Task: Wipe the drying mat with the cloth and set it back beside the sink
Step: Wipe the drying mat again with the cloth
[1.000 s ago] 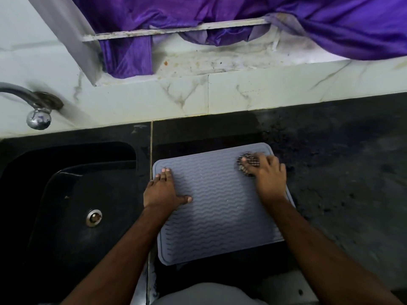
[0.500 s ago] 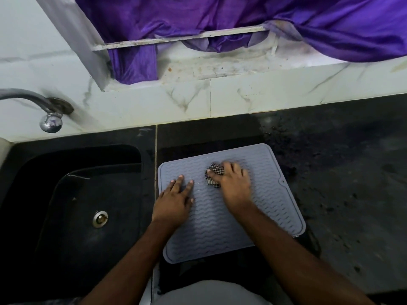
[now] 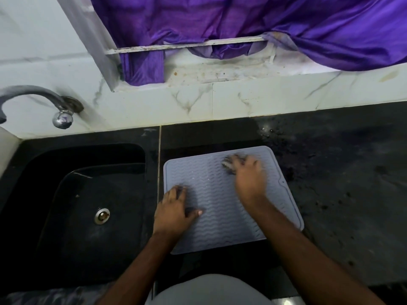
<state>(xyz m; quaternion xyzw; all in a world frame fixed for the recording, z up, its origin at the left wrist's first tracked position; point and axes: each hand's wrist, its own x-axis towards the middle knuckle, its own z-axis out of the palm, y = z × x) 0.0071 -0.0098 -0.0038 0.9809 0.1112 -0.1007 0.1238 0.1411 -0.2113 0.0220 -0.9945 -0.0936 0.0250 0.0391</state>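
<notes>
A grey ribbed drying mat (image 3: pixel 218 194) lies flat on the black counter just right of the sink (image 3: pixel 72 194). My left hand (image 3: pixel 174 210) rests flat on the mat's left edge, fingers straight. My right hand (image 3: pixel 247 177) is blurred with motion at the mat's far right part. It presses a small checked cloth (image 3: pixel 229 165) onto the mat, and the cloth shows only at my fingertips.
A metal tap (image 3: pixel 44 100) juts from the marble wall above the sink. A drain (image 3: pixel 101 215) sits in the sink's floor. Purple fabric (image 3: pixel 264 25) hangs over the window ledge. The black counter (image 3: pixel 343 172) stretches right of the mat, speckled with crumbs.
My right hand with the cloth swept left to the mat's middle, then back toward the far right. My left hand stayed on the left edge, shifting slightly nearer me.
</notes>
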